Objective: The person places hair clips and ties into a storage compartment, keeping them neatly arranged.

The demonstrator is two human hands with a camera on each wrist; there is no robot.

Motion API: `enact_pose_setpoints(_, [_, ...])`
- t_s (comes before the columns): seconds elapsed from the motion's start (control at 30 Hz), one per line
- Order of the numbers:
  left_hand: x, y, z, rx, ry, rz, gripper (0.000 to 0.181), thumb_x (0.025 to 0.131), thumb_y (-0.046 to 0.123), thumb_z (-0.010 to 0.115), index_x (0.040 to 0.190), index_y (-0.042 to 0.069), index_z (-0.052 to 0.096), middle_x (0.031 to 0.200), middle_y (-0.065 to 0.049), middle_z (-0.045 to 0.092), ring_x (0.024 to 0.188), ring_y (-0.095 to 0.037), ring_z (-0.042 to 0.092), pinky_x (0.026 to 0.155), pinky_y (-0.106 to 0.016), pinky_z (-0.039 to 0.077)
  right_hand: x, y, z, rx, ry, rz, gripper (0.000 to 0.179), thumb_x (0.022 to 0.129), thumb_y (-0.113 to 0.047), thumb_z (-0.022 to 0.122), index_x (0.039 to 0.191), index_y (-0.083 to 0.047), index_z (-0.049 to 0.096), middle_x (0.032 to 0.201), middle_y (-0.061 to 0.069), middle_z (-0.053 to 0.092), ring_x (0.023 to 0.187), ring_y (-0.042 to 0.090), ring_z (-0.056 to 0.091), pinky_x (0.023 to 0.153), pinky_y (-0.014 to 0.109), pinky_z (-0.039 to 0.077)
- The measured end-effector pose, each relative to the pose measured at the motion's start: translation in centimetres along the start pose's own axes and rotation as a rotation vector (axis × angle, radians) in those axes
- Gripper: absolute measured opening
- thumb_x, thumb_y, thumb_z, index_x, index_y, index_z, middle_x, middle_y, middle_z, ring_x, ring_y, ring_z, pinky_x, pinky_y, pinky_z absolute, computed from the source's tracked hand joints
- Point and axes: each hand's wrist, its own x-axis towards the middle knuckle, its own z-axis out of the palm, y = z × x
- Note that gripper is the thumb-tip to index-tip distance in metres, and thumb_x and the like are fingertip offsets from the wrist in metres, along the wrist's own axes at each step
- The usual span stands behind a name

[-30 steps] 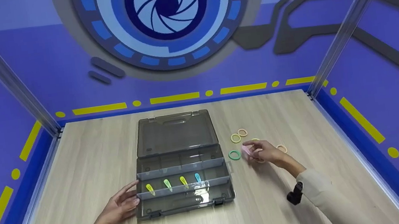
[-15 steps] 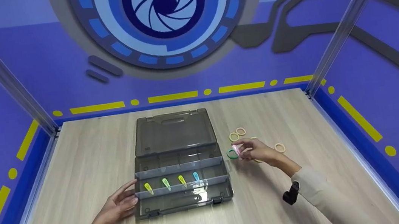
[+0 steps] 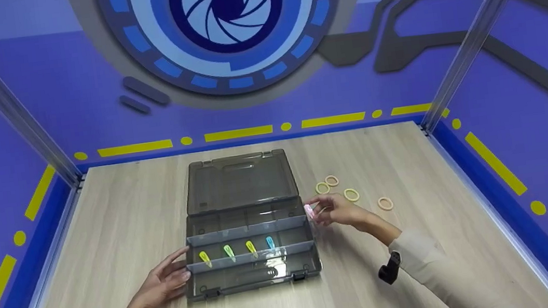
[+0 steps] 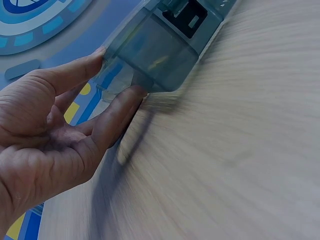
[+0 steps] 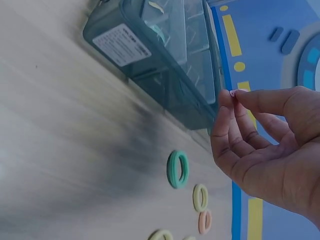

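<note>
A smoky grey plastic organizer box [image 3: 241, 181] stands with its lid folded back. Snap hair clips lie spaced out in its middle row: a yellow clip [image 3: 205, 259], a light green clip [image 3: 229, 253], another yellow clip [image 3: 252, 249] and a blue clip [image 3: 271, 243]. My left hand [image 3: 160, 286] rests its thumb and fingertips against the box's left side, fingers mostly straight. At the right side of the box, my right hand [image 3: 336, 210] pinches a pink hair clip [image 3: 309, 211] between thumb and fingertips. In the right wrist view only the clip's end [image 5: 233, 93] shows.
Right of the box, several hair ties lie on the wooden table [image 3: 357, 154], among them a yellow one [image 3: 352, 195] and a peach one [image 3: 385, 204]. A green hair tie [image 5: 178, 169] shows in the right wrist view, hidden behind the hand in the head view. Blue walls enclose the table.
My right hand has moved left with the pink hair clip, from among the hair ties to the box's right edge. My left hand has stayed against the box.
</note>
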Motion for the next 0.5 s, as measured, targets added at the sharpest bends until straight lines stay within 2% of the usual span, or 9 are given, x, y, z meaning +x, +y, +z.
enact_pose_setpoints(0.3, [0.0, 0.0, 0.2, 0.011, 0.030, -0.026, 0.073, 0.099, 0.024, 0.068, 0.162, 0.019, 0.030, 0.159, -0.027, 0.036, 0.136, -0.030, 0.054, 0.107, -0.051, 0.050, 0.8, -0.1, 1.6, 0.051, -0.040, -0.018, 0.054, 0.085, 0.014, 0.055, 0.139, 0.013, 0.051, 0.095, 0.004, 0.064, 0.080, 0.011, 0.064, 0.074, 0.026, 0.057])
enact_pose_setpoints(0.5, [0.0, 0.1, 0.3, 0.010, 0.035, -0.034, 0.074, 0.099, 0.025, 0.068, 0.162, 0.020, 0.030, 0.159, -0.026, 0.036, 0.137, -0.030, 0.053, 0.109, -0.052, 0.049, 1.3, 0.1, 2.4, 0.056, -0.019, -0.028, 0.055, 0.084, 0.015, 0.053, 0.139, 0.014, 0.049, 0.093, 0.009, 0.065, 0.081, 0.011, 0.065, 0.073, 0.023, 0.054])
